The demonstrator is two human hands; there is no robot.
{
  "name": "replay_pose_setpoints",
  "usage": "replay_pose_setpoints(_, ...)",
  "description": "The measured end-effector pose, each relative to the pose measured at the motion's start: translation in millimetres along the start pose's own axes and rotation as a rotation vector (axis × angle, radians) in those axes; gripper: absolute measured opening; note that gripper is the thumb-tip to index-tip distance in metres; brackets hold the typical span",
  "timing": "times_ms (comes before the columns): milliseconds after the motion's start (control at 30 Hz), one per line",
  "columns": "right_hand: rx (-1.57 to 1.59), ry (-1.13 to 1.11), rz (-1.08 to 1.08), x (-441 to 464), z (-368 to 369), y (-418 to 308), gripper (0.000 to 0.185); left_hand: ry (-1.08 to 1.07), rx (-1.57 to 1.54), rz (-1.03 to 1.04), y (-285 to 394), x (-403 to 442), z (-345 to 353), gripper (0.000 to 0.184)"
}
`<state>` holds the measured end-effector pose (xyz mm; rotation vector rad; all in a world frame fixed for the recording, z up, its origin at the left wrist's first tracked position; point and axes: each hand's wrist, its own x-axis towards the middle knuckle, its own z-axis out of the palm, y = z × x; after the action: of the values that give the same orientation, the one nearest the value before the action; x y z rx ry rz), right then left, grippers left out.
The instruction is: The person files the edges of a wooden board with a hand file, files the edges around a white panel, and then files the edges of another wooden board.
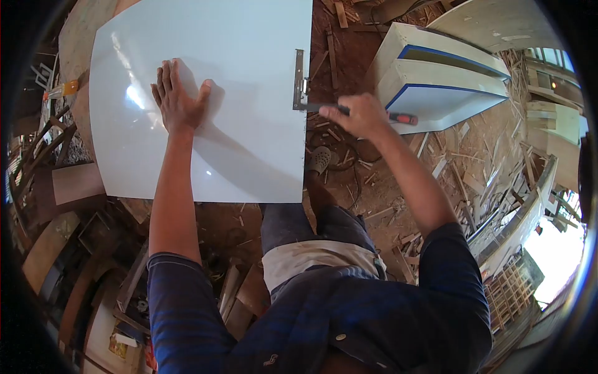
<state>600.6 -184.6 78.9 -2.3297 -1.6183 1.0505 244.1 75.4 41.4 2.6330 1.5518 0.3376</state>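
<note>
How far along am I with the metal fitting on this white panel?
Already in place: the metal fitting sits at the panel's edge. In hand: your left hand lies flat on the panel; your right hand holds a red-and-black-handled tool by the fitting. Left: probably securing it, though I can't tell whether it's already fastened.

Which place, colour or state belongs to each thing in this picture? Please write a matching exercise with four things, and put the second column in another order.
1. Left hand
2. Right hand
3. Metal bracket
4. Boxes

A. Along one edge of the white board
B. Edged in blue
C. Fingers spread, palm down
D. Gripping a tool

Right pairs: 1-C, 2-D, 3-A, 4-B
</note>
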Motion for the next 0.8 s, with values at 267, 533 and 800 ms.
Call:
replay_pose_setpoints(267, 0.003, 0.089, 0.044, -23.6, 15.9, -21.8, 0.083, -0.027, 0.016, -0.049, -3.2, 0.1, 4.8, 0.102)
replay_pose_setpoints(533, 0.04, 0.03, 0.032, -58.5, 44.8, -27.9, 0.081, 0.001, 0.011, -0.025, -5.0, 0.3, 3.3, 0.101)
replay_pose_setpoints(800, 0.066, 0.036, 0.103, -80.6, 69.6, -38.1, 0.084, -0.026, 0.031, -0.06, -5.3, -2.9, 4.4, 0.102)
